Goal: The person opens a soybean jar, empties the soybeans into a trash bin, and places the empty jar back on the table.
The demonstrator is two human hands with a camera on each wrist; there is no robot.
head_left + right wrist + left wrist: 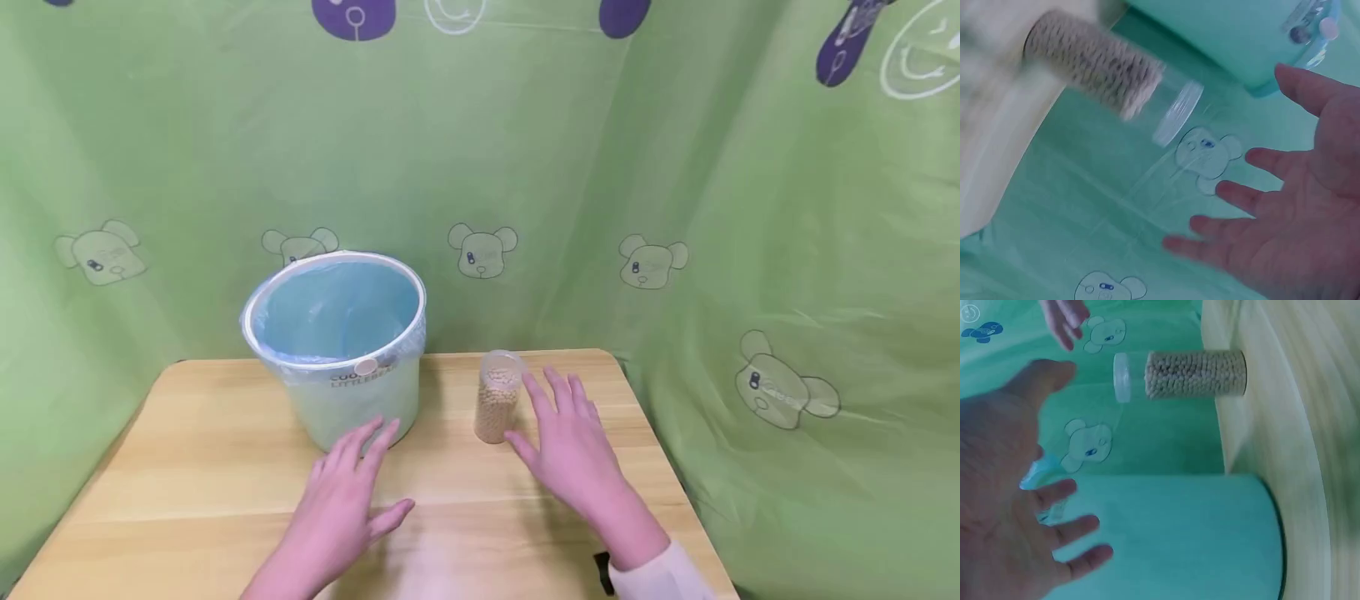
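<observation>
Hands spread, gripping nothing: right hand [570, 437] just beside jar [498, 397] of beans, left hand [341, 500] near bin [341, 350], both upright on table [195, 467].

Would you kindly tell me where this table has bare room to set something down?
Bare wood lies left of the bin, toward the table edge, and along the near edge behind both hands. Crowded: the strip between the bin and the bean jar, where the left hand and right hand hover.

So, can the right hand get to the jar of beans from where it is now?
Probably yes: the right hand is open just beside the jar of beans, nothing lies between them, and the bin stands on the jar's other side.
</observation>
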